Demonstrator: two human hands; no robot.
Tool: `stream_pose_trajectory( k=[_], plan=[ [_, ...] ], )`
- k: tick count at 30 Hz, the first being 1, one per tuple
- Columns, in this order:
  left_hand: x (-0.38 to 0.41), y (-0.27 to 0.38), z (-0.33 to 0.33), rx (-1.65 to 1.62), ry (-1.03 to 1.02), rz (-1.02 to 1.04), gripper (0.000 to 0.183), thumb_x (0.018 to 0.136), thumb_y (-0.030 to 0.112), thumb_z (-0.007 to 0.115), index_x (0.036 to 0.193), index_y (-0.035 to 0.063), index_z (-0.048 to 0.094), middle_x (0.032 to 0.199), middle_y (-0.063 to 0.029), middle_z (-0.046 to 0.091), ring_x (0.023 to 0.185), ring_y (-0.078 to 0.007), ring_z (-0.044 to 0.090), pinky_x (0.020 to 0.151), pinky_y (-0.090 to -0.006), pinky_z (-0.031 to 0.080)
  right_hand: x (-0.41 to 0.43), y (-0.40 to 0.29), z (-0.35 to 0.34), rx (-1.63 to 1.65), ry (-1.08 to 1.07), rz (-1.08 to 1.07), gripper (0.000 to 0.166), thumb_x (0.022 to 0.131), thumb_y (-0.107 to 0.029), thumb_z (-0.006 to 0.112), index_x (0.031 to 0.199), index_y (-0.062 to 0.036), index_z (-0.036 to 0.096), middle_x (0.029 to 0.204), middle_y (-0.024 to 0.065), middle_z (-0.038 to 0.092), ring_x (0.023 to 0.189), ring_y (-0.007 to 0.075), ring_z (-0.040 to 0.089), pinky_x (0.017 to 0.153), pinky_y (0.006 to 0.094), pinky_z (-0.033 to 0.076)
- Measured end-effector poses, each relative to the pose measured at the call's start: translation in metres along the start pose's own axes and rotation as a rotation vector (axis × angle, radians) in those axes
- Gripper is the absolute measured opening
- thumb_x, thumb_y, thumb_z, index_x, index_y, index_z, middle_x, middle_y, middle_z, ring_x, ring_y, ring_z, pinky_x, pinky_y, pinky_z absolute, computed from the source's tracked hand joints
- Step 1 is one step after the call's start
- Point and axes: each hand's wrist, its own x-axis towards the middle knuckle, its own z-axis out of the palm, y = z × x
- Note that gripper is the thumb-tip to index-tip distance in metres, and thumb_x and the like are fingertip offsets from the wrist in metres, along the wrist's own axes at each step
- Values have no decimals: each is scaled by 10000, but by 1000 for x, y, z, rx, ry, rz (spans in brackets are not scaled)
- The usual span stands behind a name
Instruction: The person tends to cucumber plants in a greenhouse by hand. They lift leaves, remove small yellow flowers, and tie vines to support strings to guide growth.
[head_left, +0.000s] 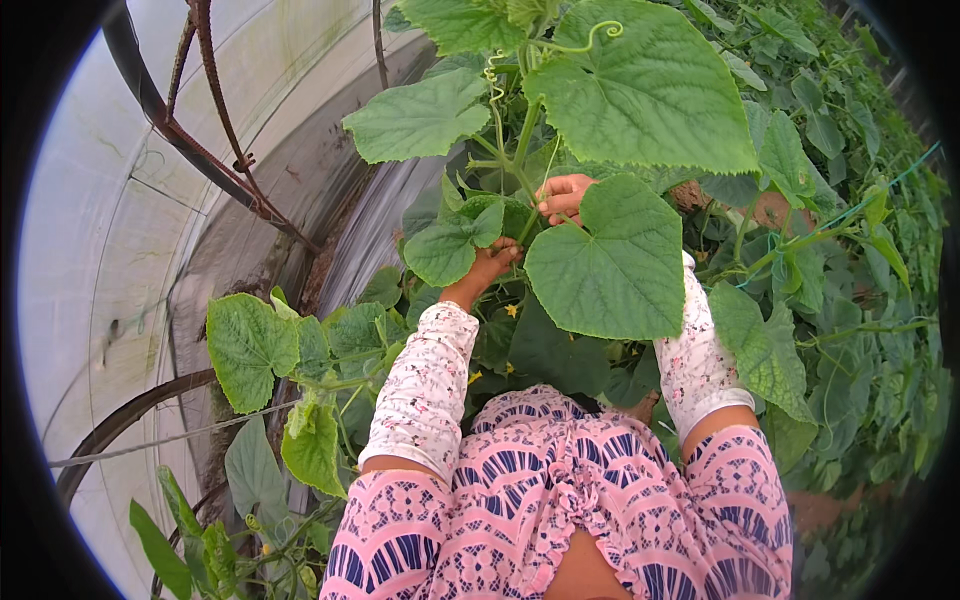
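Note:
A cucumber vine with a thick green stem (528, 135) rises before me, with broad toothed leaves and curled tendrils. My right hand (564, 196) has its fingers curled at this stem, beside a thin pale string (553, 159). A large heart-shaped leaf (611, 262) hides part of that hand and wrist. Slightly lower and to the left, my left hand (491, 266) has thumb and fingertips drawn together close by the stem. Whatever may lie between them is too small to make out. A smaller leaf (441, 251) overlaps the left hand's fingers.
Plastic greenhouse sheeting (97, 247) curves along the left, with rusty metal rods (225, 112) and a dark hoop (135, 405) before it. A grey cord (172, 437) crosses at lower left. Dense vines (847, 360) fill the right, some tied with green twine (847, 214).

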Motion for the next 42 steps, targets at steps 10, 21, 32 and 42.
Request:
stream_pose_trajectory(
  k=[10,21,32,42],
  plan=[
    [23,-32,-3,-85,-56,18,267,908,242,562,1129,91,554,1111,3,598,1020,-120,561,857,-305,466,8,8,-4,105,-33,34,229,856,-178,604,1041,-50,559,932,75,618,816,163,611,740,316,506],
    [-9,-3,4,-58,76,253,223,865,202,621,1039,64,602,936,23,605,860,-87,555,767,-268,470,9,-6,-2,70,-7,70,220,874,-185,574,1043,-44,564,931,59,615,817,151,597,740,309,489],
    [-6,-3,7,-185,123,270,171,894,206,583,965,52,606,890,-3,612,810,-83,562,720,-244,463,-1,-4,-6,237,61,-39,218,893,-192,543,1044,-37,570,931,43,612,817,138,584,741,302,472],
    [46,-77,-16,-349,74,155,250,900,229,576,1077,51,572,953,-9,617,845,-103,571,762,-255,466,-40,5,28,544,721,-471,224,909,-199,515,1045,-31,575,930,29,609,818,127,572,742,295,457]
  ],
)
